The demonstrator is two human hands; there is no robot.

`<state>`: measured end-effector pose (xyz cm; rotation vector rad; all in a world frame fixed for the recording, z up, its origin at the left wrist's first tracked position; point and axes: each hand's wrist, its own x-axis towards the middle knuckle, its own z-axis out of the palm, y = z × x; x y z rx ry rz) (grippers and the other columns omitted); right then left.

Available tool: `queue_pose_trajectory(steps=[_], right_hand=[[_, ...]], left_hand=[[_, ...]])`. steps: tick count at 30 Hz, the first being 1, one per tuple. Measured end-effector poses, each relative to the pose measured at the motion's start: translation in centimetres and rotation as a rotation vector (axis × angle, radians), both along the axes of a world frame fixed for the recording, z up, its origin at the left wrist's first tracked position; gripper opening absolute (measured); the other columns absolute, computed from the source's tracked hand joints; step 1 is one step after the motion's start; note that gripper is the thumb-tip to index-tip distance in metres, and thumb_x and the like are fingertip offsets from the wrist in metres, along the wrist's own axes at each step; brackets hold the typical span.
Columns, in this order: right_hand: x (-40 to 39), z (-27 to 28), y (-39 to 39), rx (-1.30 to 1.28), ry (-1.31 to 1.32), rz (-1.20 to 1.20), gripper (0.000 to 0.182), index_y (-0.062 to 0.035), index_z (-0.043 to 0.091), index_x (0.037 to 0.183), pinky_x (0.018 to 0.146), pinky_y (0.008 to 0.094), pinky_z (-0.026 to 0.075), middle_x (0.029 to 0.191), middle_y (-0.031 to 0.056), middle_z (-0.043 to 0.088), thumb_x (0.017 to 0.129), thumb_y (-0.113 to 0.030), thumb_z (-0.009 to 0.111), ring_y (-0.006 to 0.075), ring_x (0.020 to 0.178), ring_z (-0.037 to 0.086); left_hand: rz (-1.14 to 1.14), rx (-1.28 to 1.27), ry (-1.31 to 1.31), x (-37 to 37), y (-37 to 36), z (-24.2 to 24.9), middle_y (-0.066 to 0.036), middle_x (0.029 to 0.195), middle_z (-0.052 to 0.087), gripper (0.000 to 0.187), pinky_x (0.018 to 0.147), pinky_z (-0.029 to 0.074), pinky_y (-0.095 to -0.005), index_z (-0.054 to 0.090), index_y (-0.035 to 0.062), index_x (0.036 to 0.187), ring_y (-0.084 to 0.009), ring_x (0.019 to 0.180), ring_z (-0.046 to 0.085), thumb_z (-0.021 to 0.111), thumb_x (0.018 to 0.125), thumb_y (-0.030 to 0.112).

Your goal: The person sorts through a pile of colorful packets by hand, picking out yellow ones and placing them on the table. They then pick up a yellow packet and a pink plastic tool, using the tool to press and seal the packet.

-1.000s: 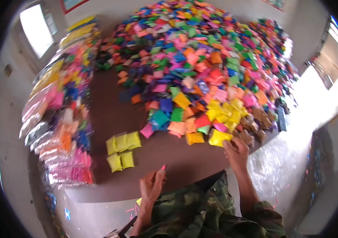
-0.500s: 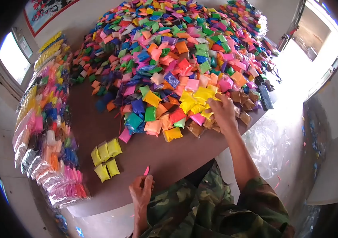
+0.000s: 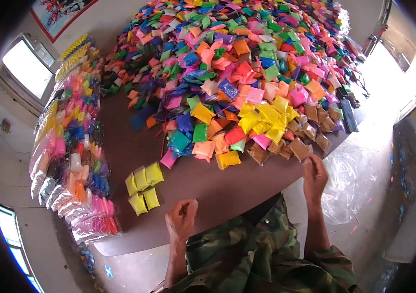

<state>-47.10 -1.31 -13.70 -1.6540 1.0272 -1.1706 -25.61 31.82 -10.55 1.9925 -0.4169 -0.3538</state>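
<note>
My right hand (image 3: pixel 315 177) is closed at the table's front edge, its fingertips pinching the lower corner of a brown packet (image 3: pixel 299 148). Beside it lie more brown packets and a heap of bright yellow packets (image 3: pixel 268 116). Nearer my body, my left hand (image 3: pixel 182 219) is above the table with curled fingers and the thumb against them; what it holds, if anything, is hidden. To the left of that hand, several lime-yellow packets (image 3: pixel 144 177) are laid out in two short rows on the brown table (image 3: pixel 217 188).
A large mound of multicoloured packets (image 3: pixel 247 53) covers the table's far side. Along its left edge runs a long stack of clear bags (image 3: pixel 78 161) filled with coloured packets. A dark flat object (image 3: pixel 349 115) stands at the right edge; clear plastic sheeting (image 3: pixel 347 180) lies on the floor.
My right hand has moved from the bright yellow packets toward me, to the brown packet. My left hand has lifted slightly; the pink piece in its fingers no longer shows. The view has shifted.
</note>
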Motion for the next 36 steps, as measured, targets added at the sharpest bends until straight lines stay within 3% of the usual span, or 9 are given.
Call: queue_pose_trajectory(steps=[4,9,12,15,18,24,27,33,36], right_hand=[[-3.3,-2.2,-2.7,0.083,0.058,-0.130,0.027,0.0018,0.070,0.124,0.080,0.0237,0.051,0.109,0.0044,0.072,0.100,-0.009,0.065,0.0075,0.089,0.063],[-4.7,-3.4,-5.5,-0.069,0.090,-0.239,0.026,0.0010,0.070,0.124,0.078,0.0254,0.052,0.104,0.0041,0.072,0.101,-0.008,0.065,0.0091,0.091,0.064],[-4.8,-3.2,-6.5,-0.082,0.114,-0.271,0.026,0.0003,0.070,0.125,0.080,0.0259,0.052,0.107,0.0044,0.072,0.101,-0.007,0.064,0.0105,0.092,0.065],[-4.4,-3.5,-7.5,-0.064,0.044,-0.314,0.027,0.0000,0.069,0.126,0.082,0.0263,0.053,0.110,0.0054,0.072,0.100,-0.007,0.064,0.0119,0.096,0.066],[-5.0,-4.5,-8.7,-0.019,0.052,-0.305,0.028,-0.0002,0.069,0.127,0.085,0.0274,0.054,0.116,0.0070,0.071,0.100,-0.006,0.065,0.0135,0.101,0.066],[-4.8,-4.3,-9.9,-0.098,0.038,-0.352,0.028,-0.0010,0.069,0.128,0.083,0.0279,0.055,0.121,0.0080,0.069,0.100,-0.004,0.063,0.0138,0.104,0.065],[-4.0,-3.0,-9.9,-0.173,0.089,-0.322,0.029,-0.0032,0.068,0.129,0.078,0.0254,0.054,0.118,0.0065,0.069,0.101,-0.001,0.061,0.0142,0.103,0.065],[-2.1,-1.8,-10.9,-0.329,0.124,-0.316,0.026,-0.0010,0.068,0.125,0.079,0.0274,0.052,0.119,0.0096,0.068,0.101,0.000,0.060,0.0170,0.101,0.065],[-1.4,-2.1,-11.3,-0.338,0.096,-0.312,0.026,-0.0002,0.068,0.125,0.078,0.0263,0.052,0.121,0.0095,0.068,0.101,0.001,0.060,0.0157,0.100,0.064]], left_hand=[[-0.027,0.055,-0.226,1.3,-2.0,1.2,-0.011,0.084,0.074,0.027,0.061,0.053,-0.0294,0.073,-0.0024,0.107,-0.0139,0.068,0.068,0.079,0.091,0.019],[-0.048,0.120,-0.444,4.6,-3.7,2.3,-0.016,0.096,0.073,0.033,0.064,0.055,-0.0323,0.071,-0.0018,0.113,-0.0203,0.071,0.069,0.082,0.087,0.015],[-0.021,0.153,-0.391,5.4,-5.8,5.0,-0.017,0.100,0.072,0.036,0.072,0.056,-0.0356,0.070,-0.0012,0.116,-0.0248,0.083,0.070,0.082,0.086,0.014],[-0.056,0.264,-0.549,7.3,-7.4,5.9,-0.017,0.111,0.070,0.046,0.087,0.056,-0.0383,0.068,0.0001,0.122,-0.0270,0.102,0.069,0.084,0.081,0.014],[-0.093,0.373,-0.645,10.1,-7.8,3.9,-0.019,0.121,0.067,0.061,0.098,0.052,-0.0427,0.063,0.0013,0.130,-0.0337,0.115,0.064,0.086,0.075,0.015],[-0.149,0.453,-0.630,12.0,-8.9,2.9,-0.021,0.138,0.059,0.084,0.104,0.048,-0.0476,0.050,0.0032,0.142,-0.0412,0.125,0.058,0.089,0.070,0.020],[-0.164,0.478,-0.654,12.7,-8.9,2.4,-0.022,0.140,0.057,0.089,0.107,0.047,-0.0486,0.047,0.0037,0.146,-0.0424,0.128,0.056,0.089,0.070,0.020],[-0.163,0.452,-0.503,14.5,-10.8,1.5,-0.024,0.144,0.056,0.107,0.109,0.047,-0.0466,0.036,0.0056,0.156,-0.0403,0.134,0.055,0.091,0.066,0.026],[-0.144,0.438,-0.632,15.4,-13.5,1.4,-0.024,0.143,0.057,0.109,0.106,0.049,-0.0461,0.034,0.0062,0.157,-0.0402,0.131,0.058,0.091,0.067,0.028]])
